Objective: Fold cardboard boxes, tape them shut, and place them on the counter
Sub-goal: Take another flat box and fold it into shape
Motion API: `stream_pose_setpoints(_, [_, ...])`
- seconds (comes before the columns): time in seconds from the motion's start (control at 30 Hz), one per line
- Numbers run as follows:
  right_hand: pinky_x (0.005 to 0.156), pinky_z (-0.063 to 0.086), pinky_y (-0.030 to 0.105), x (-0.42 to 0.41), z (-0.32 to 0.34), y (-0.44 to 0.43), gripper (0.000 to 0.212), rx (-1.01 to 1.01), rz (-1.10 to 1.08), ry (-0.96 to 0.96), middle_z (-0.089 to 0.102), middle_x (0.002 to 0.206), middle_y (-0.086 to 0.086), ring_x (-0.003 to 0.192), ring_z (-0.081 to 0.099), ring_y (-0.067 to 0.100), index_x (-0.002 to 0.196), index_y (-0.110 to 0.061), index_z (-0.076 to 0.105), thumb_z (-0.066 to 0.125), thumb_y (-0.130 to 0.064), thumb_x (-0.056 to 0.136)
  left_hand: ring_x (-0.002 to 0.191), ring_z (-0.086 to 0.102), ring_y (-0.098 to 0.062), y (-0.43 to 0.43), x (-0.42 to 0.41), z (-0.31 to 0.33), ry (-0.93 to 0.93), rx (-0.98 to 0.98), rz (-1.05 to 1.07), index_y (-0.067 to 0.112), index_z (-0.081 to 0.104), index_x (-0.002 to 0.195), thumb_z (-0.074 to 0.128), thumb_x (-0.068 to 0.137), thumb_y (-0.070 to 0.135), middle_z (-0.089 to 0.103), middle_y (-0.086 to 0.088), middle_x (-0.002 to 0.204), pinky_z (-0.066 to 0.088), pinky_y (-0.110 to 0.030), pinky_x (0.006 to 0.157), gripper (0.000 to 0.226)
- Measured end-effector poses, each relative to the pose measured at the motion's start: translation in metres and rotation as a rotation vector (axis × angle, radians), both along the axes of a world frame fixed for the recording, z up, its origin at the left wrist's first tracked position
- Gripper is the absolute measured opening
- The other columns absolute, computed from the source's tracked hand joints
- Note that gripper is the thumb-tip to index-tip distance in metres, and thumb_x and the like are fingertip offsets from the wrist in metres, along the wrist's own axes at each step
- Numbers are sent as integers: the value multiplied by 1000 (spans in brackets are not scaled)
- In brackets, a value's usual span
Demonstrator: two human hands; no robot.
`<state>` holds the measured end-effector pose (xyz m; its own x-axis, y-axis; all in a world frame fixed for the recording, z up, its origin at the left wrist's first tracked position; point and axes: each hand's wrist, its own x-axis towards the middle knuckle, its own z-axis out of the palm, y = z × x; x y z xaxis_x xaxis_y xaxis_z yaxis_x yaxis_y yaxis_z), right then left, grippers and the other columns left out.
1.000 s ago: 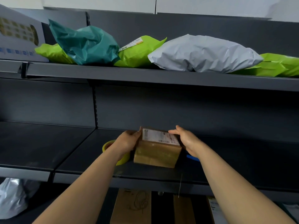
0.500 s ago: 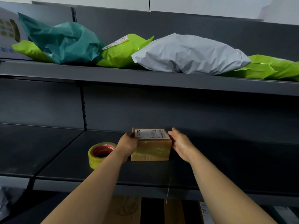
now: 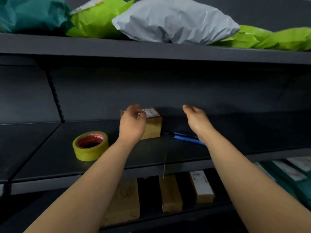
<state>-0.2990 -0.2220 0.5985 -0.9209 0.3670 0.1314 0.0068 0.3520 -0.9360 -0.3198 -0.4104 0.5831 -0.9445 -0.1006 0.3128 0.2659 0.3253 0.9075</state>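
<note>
Starting with the left hand [image 3: 132, 122]: fingers loosely curled, nothing clasped in them, raised across the 9 o'clock side of the small cardboard box [image 3: 154, 127] and hiding the near end of its white label [image 3: 150, 112]; touching or just clear, impossible to tell through the blur. Out at 3 o'clock from the box and well apart, the right hand [image 3: 196, 117]: palm turned inward, fingers relaxed and barely bent, empty. Both forearms reaching in from 6 o'clock. Box itself upright and closed, label on top, set toward the back of the dark middle shelf [image 3: 151, 153]. At 8 o'clock from it, lying flat, a roll of yellow packing tape [image 3: 90, 146] with a red core. At 4 o'clock, just beside the box's lower corner, a pair of blue handles [image 3: 186, 138], tool too blurred to name. Up at 12 o'clock, the top shelf [image 3: 151, 52], loaded with mailer bags: teal bag [image 3: 30, 14] at the far left, lime-green bag [image 3: 101, 19] next, grey bag [image 3: 175, 21] in the middle, more lime-green bags [image 3: 277, 38] off to the right. Down at 6 o'clock, on the bottom shelf, three brown cartons [image 3: 170, 193] side by side, the right-hand one labelled white. Further right, teal parcels [image 3: 296, 184] with pale labels.
</note>
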Motion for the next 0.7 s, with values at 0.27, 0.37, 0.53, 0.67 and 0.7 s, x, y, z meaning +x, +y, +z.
stream_pose_setpoints(0.27, [91, 35, 25, 114, -19, 59, 37, 73, -187, -9, 55, 118, -4, 105, 48, 10, 129, -14, 57, 46, -35, 101, 94, 58, -9, 84, 75, -15, 28, -7, -323, 10, 62, 122, 54, 97, 16, 62, 3, 103, 37, -5, 75, 27])
stream_pose_setpoints(0.37, [93, 35, 26, 154, -35, 93, 43, 84, -226, -66, 52, 136, -3, 122, 48, 17, 138, -17, 50, 43, -39, 101, 99, 58, -10, 122, 106, -29, -34, -24, -420, 14, 62, 122, 54, 97, 20, 62, 4, 106, 37, -14, 81, 27])
stream_pose_setpoints(0.53, [93, 36, 28, 210, -59, 160, 44, 88, -271, -136, 49, 142, 1, 128, 46, 20, 139, -17, 48, 41, -39, 102, 98, 57, -10, 192, 152, -60, -121, -62, -520, 13, 60, 127, 53, 99, 22, 63, 0, 113, 37, -14, 79, 30])
stream_pose_setpoints(0.67, [94, 36, 25, 247, -81, 226, 45, 107, -256, -167, 51, 141, 0, 126, 48, 15, 139, -15, 49, 47, -36, 100, 112, 58, -16, 255, 182, -87, -214, -71, -543, 14, 59, 128, 52, 100, 23, 62, -2, 123, 42, -24, 88, 31])
stream_pose_setpoints(0.7, [94, 37, 24, 255, -87, 243, 46, 103, -251, -182, 51, 141, 1, 127, 48, 15, 140, -15, 48, 49, -35, 99, 112, 58, -17, 272, 190, -94, -234, -72, -541, 15, 60, 126, 52, 99, 23, 63, -2, 122, 42, -24, 89, 29])
